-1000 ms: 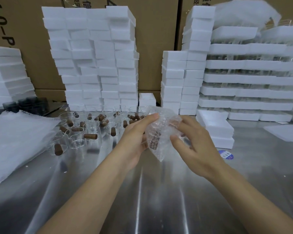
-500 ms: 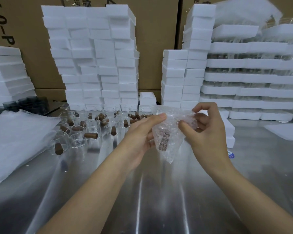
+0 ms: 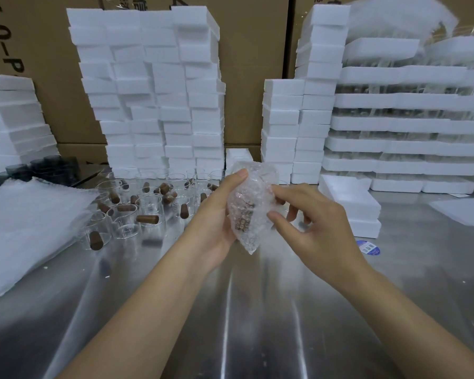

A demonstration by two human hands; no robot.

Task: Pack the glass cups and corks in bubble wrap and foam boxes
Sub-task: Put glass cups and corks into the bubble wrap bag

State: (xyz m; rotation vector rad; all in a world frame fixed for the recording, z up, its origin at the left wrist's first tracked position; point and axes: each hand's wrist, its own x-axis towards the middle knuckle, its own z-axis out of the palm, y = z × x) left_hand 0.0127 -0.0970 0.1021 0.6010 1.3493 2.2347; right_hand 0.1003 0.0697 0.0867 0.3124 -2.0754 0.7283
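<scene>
Both hands hold a bubble-wrap bundle [image 3: 251, 203] above the steel table [image 3: 257, 310].

The left hand [image 3: 216, 214] cups the bundle from the side, fingers curled behind it and thumb lying up along its edge. The right hand [image 3: 318, 228] pinches the wrap's other side between thumb and forefinger, with the remaining fingers loosely bent. Something brown – a cork, by its look – shows through the bubbles. To the left, clear glass cups [image 3: 126, 222] stand crowded together with loose corks [image 3: 147, 218] on and among them, just beside a pile of bubble-wrap sheets [image 3: 25, 222]. Foam boxes [image 3: 153, 91] rise in tall stacks at the back against cardboard cartons [image 3: 252, 64] – two more foam boxes [image 3: 350, 203] sit stacked near the right hand, with a blue sticker [image 3: 368, 247] on the table beside them.
</scene>
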